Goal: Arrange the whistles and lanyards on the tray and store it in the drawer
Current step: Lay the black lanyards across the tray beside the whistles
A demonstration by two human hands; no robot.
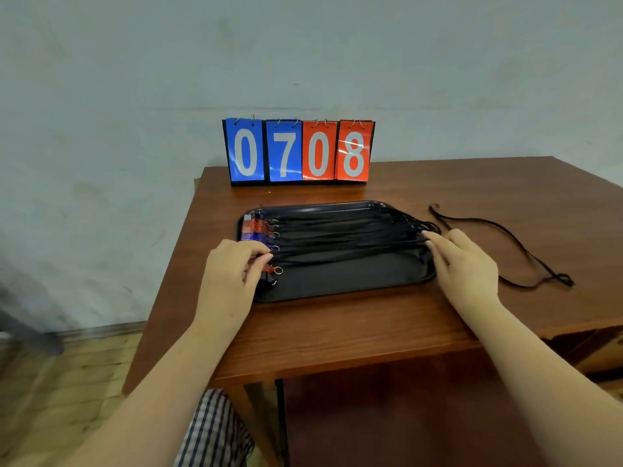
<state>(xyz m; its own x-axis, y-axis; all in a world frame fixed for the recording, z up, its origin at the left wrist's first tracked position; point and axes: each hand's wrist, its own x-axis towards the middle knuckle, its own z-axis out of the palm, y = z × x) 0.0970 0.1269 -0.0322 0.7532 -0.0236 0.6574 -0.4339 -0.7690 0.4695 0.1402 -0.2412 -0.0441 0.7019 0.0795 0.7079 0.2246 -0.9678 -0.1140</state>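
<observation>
Whistles [256,229] sat stacked along the tray's [337,284] left end, lanyards [344,230] stretched rightward across it. Left hand [232,274] curled, fingers pinching a whistle; right hand [463,261] loosely open, fingertips on the lanyard ends at the right rim. One loose lanyard [512,251] lay on the tabletop [337,328] just beside the tray.

table [337,332]: holds everything
tray [337,284]: mid-table, long side facing the person
scoreboard [298,151]: behind tray, at table's back edge
whistles [254,227]: stacked in a row at tray's left end
lanyards [337,230]: on tray, running left to right from the whistles, ends over the right rim
loose lanyard [505,237]: on table, right of tray
left hand [229,278]: on tray's left end, over near whistles
right hand [465,264]: at tray's right rim, fingertips touching lanyard ends
</observation>
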